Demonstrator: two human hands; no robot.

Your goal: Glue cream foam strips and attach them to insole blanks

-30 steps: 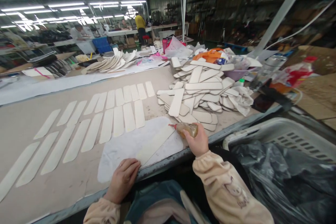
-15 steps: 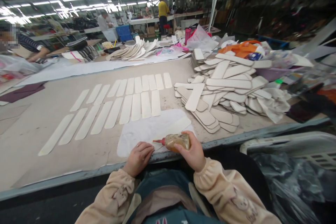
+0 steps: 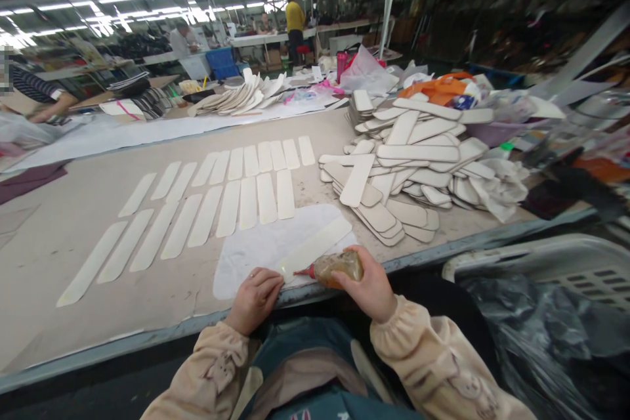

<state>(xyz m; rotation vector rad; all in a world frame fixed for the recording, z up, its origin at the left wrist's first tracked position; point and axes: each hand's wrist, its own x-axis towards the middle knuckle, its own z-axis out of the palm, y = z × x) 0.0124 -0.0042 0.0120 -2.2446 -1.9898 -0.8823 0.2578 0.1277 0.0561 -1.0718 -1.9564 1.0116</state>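
Likely gluing: my right hand (image 3: pixel 373 285) grips an amber plastic bottle (image 3: pixel 327 269) by the long cream strip (image 3: pixel 321 241); left hand (image 3: pixel 254 296), hold unclear; next, squeeze evenly.

A brownish, see-through bottle (image 3: pixel 327 268) with a red nozzle (image 3: pixel 306 272) is tipped nearly level, pointing left at the near end of a long, pale strip (image 3: pixel 317 245), flat and slantwise on a white sheet (image 3: pixel 246 251).

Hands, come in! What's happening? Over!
Right grip: around brownish, red-nozzled squeeze bottle. Left grip: at near end of pale, flat, round-ended strip. Strip: on thin white sheet. Maybe in the way: left fingers, near nozzle.
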